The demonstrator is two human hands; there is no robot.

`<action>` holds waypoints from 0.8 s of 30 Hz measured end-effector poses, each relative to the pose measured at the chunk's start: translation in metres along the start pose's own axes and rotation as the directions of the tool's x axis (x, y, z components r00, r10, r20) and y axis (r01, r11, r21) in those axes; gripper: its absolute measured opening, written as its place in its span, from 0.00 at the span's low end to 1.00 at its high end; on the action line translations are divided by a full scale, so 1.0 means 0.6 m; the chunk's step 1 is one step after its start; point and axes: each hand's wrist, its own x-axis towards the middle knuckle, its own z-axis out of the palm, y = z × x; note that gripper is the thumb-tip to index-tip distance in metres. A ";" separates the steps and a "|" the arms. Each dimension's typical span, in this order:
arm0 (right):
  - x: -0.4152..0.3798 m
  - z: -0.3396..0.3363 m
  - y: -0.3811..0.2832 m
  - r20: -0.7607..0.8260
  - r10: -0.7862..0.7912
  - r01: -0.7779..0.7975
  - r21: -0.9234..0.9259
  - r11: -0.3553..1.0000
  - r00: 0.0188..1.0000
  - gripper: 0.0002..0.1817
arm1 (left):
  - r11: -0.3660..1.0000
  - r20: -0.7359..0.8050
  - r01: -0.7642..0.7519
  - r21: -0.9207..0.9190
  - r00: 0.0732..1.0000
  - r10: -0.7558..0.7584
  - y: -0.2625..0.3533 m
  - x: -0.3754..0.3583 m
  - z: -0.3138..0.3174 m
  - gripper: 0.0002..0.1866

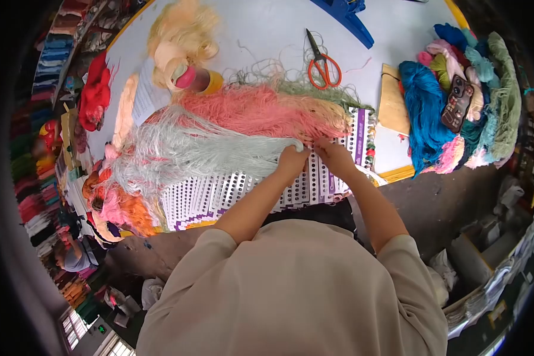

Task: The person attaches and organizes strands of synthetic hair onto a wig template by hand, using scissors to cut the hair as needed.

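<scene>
Fingers of both the left hand (292, 160) and right hand (333, 155) pinch pale green yarn (202, 148) over the perforated board (231, 196), where loose pink strands (261, 113) just beyond could snag.

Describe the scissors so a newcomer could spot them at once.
Start at the pale worktable and look past the pink yarn, on the side away from the hands. The scissors lie flat there among loose threads. Their orange loop handles and dark blades set them apart from the soft yarn around them.
</scene>
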 end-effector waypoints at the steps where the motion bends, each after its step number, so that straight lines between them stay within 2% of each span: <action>1: 0.001 0.000 0.004 0.038 0.032 -0.033 0.010 0.999 0.999 0.08 | 0.983 0.025 0.014 -0.185 1.000 -0.009 0.001 -0.002 0.001 0.11; 2: 0.000 -0.002 0.004 0.039 0.038 -0.039 0.018 0.999 0.999 0.08 | 0.931 0.050 0.033 -0.364 0.999 -0.016 0.001 -0.003 0.002 0.10; 3: -0.001 -0.005 0.003 0.039 0.029 -0.031 0.052 0.998 0.999 0.08 | 0.933 0.051 0.040 -0.359 0.998 -0.023 0.002 -0.003 0.000 0.10; 5: 0.003 -0.011 0.000 0.039 0.020 -0.024 0.089 0.996 0.999 0.07 | 0.976 0.117 0.003 -0.216 0.993 0.022 0.006 -0.001 -0.008 0.08; 8: 0.012 -0.018 -0.008 0.097 0.105 -0.121 0.177 0.977 0.990 0.07 | 0.979 0.132 -0.077 -0.190 0.986 0.103 0.006 0.010 -0.011 0.05; 10: 0.016 -0.022 -0.011 0.162 0.137 -0.170 0.211 0.963 0.977 0.08 | 0.985 0.126 -0.071 -0.155 0.988 0.091 0.009 0.015 -0.011 0.05; 14: 0.020 -0.011 -0.004 0.181 0.171 -0.198 0.142 0.970 0.968 0.09 | 0.992 0.122 -0.117 -0.040 0.985 0.121 0.029 0.001 -0.018 0.06; 16: 0.020 -0.010 -0.002 0.225 0.227 -0.272 0.195 0.942 0.947 0.11 | 0.969 0.010 -0.226 0.097 0.974 0.226 0.002 0.023 -0.044 0.06; 19: 0.023 -0.006 0.017 0.245 0.248 -0.306 0.234 0.923 0.937 0.12 | 0.973 -0.050 -0.189 -0.130 0.982 0.184 -0.026 0.038 -0.112 0.07; 21: 0.022 -0.001 0.016 0.217 0.216 -0.266 0.238 0.934 0.952 0.12 | 0.968 -0.027 -0.174 -0.182 0.985 0.172 -0.017 0.022 -0.118 0.08; 23: 0.025 0.000 0.011 0.180 0.182 -0.219 0.216 0.952 0.967 0.09 | 0.942 0.069 -0.150 -0.300 0.982 0.178 -0.013 0.020 -0.113 0.09; 24: 0.023 -0.002 0.009 0.151 0.170 -0.198 0.200 0.960 0.974 0.09 | 0.936 0.047 -0.134 -0.326 0.986 0.157 -0.010 0.018 -0.106 0.08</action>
